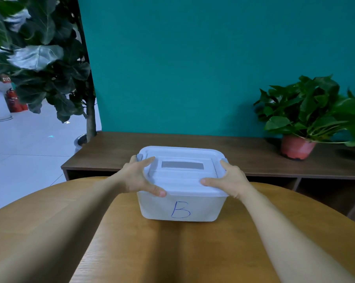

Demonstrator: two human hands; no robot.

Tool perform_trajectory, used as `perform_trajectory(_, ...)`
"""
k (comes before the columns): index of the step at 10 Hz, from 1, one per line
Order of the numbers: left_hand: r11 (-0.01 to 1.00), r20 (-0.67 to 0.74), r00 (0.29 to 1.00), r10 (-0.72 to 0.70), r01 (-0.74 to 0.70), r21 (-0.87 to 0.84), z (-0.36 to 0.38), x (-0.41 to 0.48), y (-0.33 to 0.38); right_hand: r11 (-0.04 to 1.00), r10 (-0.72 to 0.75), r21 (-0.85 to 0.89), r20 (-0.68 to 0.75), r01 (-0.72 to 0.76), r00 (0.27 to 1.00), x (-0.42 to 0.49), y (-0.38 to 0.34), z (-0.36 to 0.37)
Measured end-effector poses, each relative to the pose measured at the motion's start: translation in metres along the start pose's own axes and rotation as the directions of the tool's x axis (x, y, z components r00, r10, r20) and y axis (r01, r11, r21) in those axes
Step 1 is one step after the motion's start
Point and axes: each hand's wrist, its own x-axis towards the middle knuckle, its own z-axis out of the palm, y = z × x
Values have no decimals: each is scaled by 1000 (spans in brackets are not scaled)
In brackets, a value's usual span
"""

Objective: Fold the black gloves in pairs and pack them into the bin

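A white plastic bin [193,207] with a blue letter B on its front stands on the round wooden table [131,242]. Its white lid [182,176] is on, with a grey handle recess in the middle. My left hand [138,177] grips the lid's left edge, thumb at the front corner and fingers over the top and the left latch. My right hand [226,179] grips the lid's right edge in the same way. No black gloves show in this view; the inside of the bin is hidden.
A dark wooden shelf unit [254,160] runs behind the table along a teal wall. A potted plant in a red pot [297,147] stands on it at the right. A tall leafy plant [49,68] rises at the left.
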Motion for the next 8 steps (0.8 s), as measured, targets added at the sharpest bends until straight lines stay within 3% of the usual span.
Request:
perform_trajectory(5,999,66,997,-34,31,36,0,58,-21,999,-8,-38,0,8,1000,59,11,22)
perform_trajectory(6,971,58,995,-78,63,232,-5,52,-10,979,38,-199,20,-34,999,54,6,21)
perform_trajectory(7,920,20,999,-34,23,392,-1,44,-3,874,-25,-485,8,26,1000,43,-2,23)
perform_trajectory(8,899,29,999,38,-46,436,13,26,12,816,-80,-570,53,96,995,20,-16,29)
